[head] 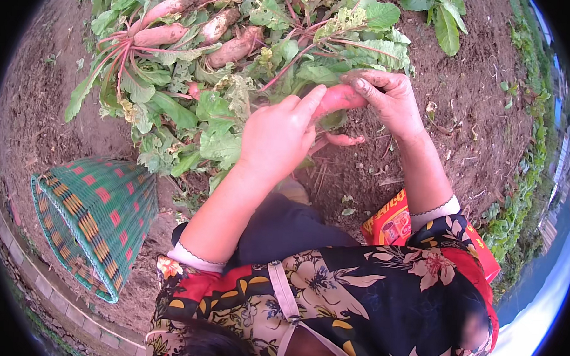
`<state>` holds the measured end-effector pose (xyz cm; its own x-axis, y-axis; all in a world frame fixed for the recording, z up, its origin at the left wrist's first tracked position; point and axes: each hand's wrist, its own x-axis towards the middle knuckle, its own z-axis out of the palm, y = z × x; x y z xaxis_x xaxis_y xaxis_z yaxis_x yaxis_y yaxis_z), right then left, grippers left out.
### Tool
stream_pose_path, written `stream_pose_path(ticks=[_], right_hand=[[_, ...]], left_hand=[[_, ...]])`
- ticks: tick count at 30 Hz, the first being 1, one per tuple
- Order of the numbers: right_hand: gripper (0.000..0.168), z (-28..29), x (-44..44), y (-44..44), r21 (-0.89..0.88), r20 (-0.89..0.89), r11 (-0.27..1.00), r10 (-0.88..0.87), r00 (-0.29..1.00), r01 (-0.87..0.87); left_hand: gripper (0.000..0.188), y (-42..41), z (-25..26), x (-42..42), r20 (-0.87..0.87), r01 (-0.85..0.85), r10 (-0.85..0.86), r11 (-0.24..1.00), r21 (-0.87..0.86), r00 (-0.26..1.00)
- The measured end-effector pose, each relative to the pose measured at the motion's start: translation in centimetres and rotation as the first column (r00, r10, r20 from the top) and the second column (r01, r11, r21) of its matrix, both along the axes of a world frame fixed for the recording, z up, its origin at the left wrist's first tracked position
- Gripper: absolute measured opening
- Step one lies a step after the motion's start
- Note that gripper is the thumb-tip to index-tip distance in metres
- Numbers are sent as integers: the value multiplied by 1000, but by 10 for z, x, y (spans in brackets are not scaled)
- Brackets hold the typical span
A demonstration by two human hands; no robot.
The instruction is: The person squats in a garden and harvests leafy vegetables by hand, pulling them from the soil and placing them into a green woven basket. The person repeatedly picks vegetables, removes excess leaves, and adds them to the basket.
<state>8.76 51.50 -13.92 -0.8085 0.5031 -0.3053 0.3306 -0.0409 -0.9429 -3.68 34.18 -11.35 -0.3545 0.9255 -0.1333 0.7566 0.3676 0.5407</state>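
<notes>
A pink-red radish (340, 100) is held up between my two hands, with some dirt on its skin. My left hand (280, 130) grips it on one side, the index finger stretched along the root. At its other end, the thumb and fingers of my soil-stained right hand (388, 96) pinch it. Just below hangs or lies a thin, small reddish root (345, 140); what it joins is hidden behind my left hand. Beyond my hands lies a heap of leafy radishes, among them a pink root (160, 34) and a soil-covered one (236, 47).
A green woven basket (98, 203) with red and yellow patches lies tipped on its side at the left. A red printed box (390, 223) stands under my right forearm. Brown soil (480, 86) surrounds the heap, and a paved edging (62, 302) runs along the lower left.
</notes>
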Motion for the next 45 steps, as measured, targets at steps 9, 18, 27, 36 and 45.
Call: stream_pose_path(ticks=[9,18,27,36,45], right_hand=[[33,28,39,66,86,272,986,-159,949,141],[28,21,58,92,605,284,796,-186,941,-25],[23,33,4,30,98,345,929,304,888,-356],[29,44,11,28,5,-51,858,514,856,-514],[49,9,22,35,462,632,583,311,709,-668]], left_hand=[[52,-7,1,-15,325,-269,278,960,-71,904],[58,-7,5,-14,70,-190,190,982,-12,979],[61,-13,1,-15,-89,-76,91,984,158,992],[61,-31,4,-54,635,-7,-4,1000,14,773],[62,-35,-1,-44,981,-203,148,972,-121,127]])
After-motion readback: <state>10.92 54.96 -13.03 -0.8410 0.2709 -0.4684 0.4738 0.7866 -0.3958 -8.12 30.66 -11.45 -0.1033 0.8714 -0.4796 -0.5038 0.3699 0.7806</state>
